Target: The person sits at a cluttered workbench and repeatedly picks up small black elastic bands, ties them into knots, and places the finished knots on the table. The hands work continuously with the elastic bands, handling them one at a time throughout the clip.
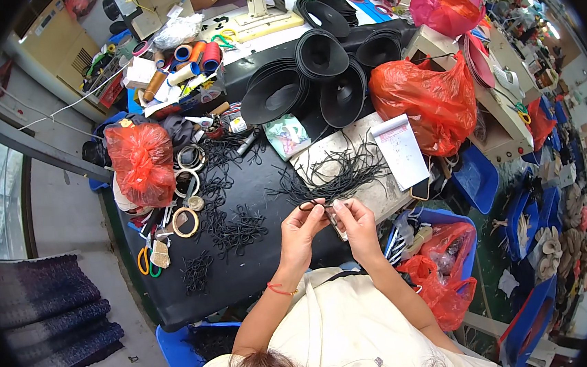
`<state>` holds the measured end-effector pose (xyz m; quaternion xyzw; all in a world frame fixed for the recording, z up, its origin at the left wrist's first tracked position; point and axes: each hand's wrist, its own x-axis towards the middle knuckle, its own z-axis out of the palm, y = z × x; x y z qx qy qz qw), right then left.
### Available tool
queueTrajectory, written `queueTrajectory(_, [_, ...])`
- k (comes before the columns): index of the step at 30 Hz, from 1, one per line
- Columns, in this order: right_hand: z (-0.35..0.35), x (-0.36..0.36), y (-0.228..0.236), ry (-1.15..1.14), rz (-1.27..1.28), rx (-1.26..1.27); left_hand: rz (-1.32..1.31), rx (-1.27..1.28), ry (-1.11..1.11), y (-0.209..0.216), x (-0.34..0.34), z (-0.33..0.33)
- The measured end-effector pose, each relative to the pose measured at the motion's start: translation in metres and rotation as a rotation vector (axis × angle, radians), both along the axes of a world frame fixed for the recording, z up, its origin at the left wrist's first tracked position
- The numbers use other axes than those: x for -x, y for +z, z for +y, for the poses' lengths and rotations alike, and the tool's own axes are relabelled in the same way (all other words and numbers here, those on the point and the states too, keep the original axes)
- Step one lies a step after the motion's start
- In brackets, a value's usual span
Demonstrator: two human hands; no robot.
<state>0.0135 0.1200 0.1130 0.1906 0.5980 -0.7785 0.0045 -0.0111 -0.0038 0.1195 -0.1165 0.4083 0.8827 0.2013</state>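
My left hand (299,237) and my right hand (358,228) are close together near the table's front edge. Both pinch a thin black cord (323,206) between thumb and fingers, and a short length of it shows between them. Just beyond my fingers, a loose heap of black cords (339,170) spreads over a pale board (376,206). To the left, tangled bundles of black cord (236,228) lie on the black table (255,181). A notepad (401,153) rests on the board's right side.
Stacked black curved sheets (274,95) stand at the back, beside a red plastic bag (423,101). Tape rolls (185,221) and orange-handled scissors (144,260) lie on the left. A blue bin (467,266) holding red bags is at my right. Thread spools (210,56) sit far left.
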Motion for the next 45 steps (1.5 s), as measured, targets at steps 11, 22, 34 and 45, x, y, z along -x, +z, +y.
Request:
queueTrajectory(11, [-0.001,0.016,0.021,0.184,0.093,0.127,0.153,0.157,-0.265,0.007,0.002,-0.016])
queueTrajectory(22, [-0.001,0.019,0.013,0.182,-0.088,0.23,0.103,0.148,-0.267,0.007,-0.005,-0.016])
queueTrajectory(34, [0.004,0.011,0.008,0.039,-0.139,0.023,-0.033,0.034,-0.032,0.01,0.001,-0.014])
queueTrajectory(45, [0.014,0.0,0.023,0.231,0.077,-0.419,0.186,0.246,-0.159,0.006,0.003,-0.014])
